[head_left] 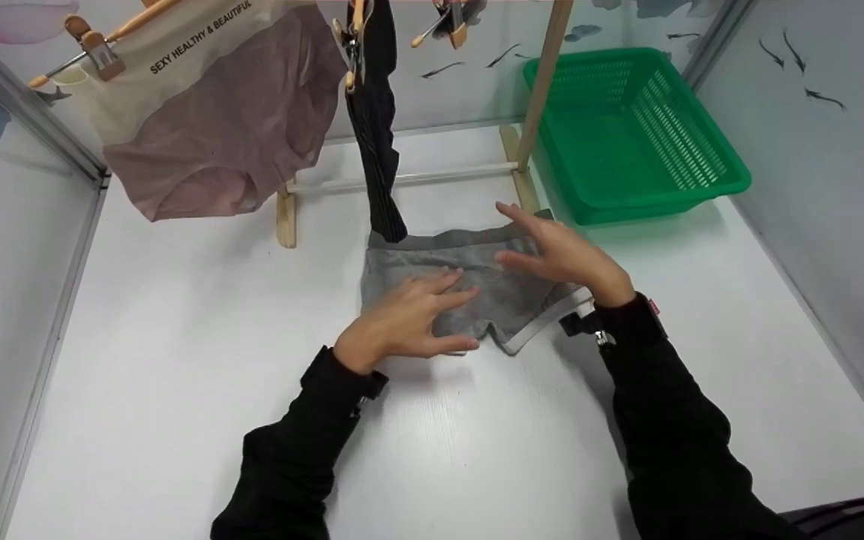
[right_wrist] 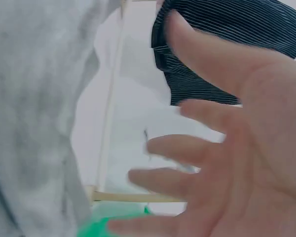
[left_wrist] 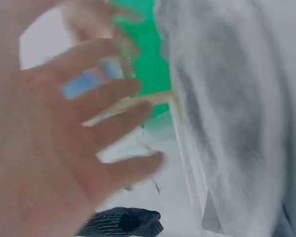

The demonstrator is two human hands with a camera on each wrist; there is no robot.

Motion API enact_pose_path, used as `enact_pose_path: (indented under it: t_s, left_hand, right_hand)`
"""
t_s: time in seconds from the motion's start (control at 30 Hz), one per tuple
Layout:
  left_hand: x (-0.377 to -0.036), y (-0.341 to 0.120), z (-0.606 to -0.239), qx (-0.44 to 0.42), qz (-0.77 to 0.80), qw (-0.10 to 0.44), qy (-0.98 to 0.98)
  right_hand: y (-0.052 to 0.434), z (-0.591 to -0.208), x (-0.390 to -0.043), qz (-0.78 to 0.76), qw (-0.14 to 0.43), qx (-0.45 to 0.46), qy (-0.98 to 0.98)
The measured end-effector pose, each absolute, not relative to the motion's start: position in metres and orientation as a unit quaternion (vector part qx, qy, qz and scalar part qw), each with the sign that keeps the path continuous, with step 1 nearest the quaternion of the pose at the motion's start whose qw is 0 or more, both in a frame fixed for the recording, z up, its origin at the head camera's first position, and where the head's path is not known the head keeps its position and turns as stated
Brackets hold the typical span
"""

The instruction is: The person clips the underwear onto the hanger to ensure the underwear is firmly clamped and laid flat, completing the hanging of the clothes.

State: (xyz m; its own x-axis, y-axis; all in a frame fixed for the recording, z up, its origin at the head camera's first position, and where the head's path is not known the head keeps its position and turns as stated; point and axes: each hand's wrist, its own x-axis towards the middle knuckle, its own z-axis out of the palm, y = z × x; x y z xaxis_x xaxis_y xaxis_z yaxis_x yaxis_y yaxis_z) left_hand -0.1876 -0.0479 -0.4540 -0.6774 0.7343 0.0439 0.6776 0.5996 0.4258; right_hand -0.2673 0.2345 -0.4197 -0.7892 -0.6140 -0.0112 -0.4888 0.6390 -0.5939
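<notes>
Both hands, left and right, lie flat with spread fingers, smoothing grey underwear on the table; pressing evenly outward would work best.

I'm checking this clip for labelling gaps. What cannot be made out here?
- Head view: the left hand and right hand cover the middle of the grey underwear.
- Head view: the hanger tops are cut off by the top edge.
- Wrist views: motion blur smears the fingers; contact with the cloth is unclear.

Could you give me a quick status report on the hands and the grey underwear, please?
Left hand flat on grey underwear. Right hand open above it. Black striped garment hangs at its far edge.
</notes>
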Motion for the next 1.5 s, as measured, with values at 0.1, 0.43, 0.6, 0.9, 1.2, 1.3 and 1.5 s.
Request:
enact_pose_path:
  t_s: [0.1,0.43,0.6,0.9,1.2,1.3,1.5]
  left_hand:
    - [-0.182,-0.055,-0.461,0.441,0.163,-0.016,0.883]
    - [-0.181,-0.075,-0.486,0.425,0.039,0.023,0.904]
    - [-0.183,-0.080,-0.491,0.462,0.077,0.004,0.884]
    - [-0.188,-0.083,-0.494,0.432,0.047,-0.090,0.896]
    - [-0.191,-0.082,-0.483,0.387,0.084,0.030,0.918]
    - [-0.204,-0.079,-0.474,0.347,0.157,0.064,0.922]
    - [-0.241,-0.062,-0.441,0.236,0.417,0.042,0.877]
  right_hand:
    - [0.229,-0.401,-0.273,-0.379,0.033,-0.300,0.875]
    - [0.178,-0.303,-0.288,-0.456,-0.149,-0.314,0.819]
    - [0.151,-0.271,-0.293,-0.303,-0.299,-0.361,0.830]
    - [0.126,-0.250,-0.293,-0.163,-0.258,-0.328,0.894]
    - [0.126,-0.259,-0.301,-0.200,-0.254,-0.317,0.892]
    - [0.128,-0.261,-0.305,-0.226,-0.260,-0.324,0.881]
    - [0.132,-0.264,-0.308,-0.258,-0.264,-0.351,0.861]
